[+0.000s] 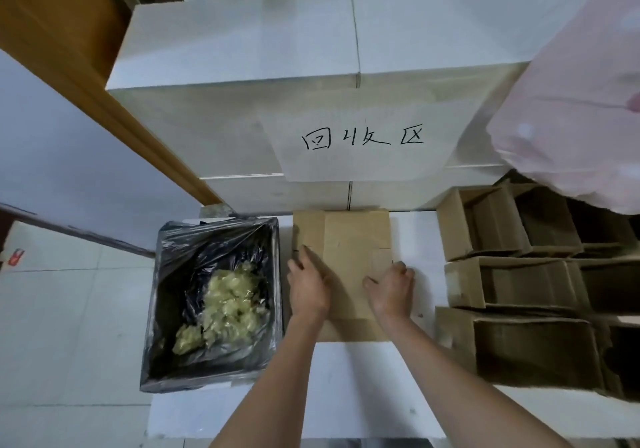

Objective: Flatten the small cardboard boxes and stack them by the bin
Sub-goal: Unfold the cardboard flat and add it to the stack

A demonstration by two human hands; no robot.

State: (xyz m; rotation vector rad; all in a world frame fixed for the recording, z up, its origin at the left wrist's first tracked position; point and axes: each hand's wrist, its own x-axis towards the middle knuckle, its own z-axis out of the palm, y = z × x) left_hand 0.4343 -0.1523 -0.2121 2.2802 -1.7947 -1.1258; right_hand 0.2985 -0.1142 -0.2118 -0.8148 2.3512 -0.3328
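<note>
A flattened brown cardboard box (346,239) lies on the white surface just right of the bin (273,309). My left hand (306,286) presses on its left part, fingers extended along the left edge. My right hand (393,291) rests on its right side with fingers curled down at the box's right edge. Several unflattened, open brown boxes (512,285) stand in rows to the right.
The bin is lined with a black bag (180,274) and holds crumpled yellowish tape or film (225,309). Large white cartons (242,66) with a handwritten paper sign (363,142) stand behind. A pink bag (581,101) hangs at upper right. Tiled floor is at left.
</note>
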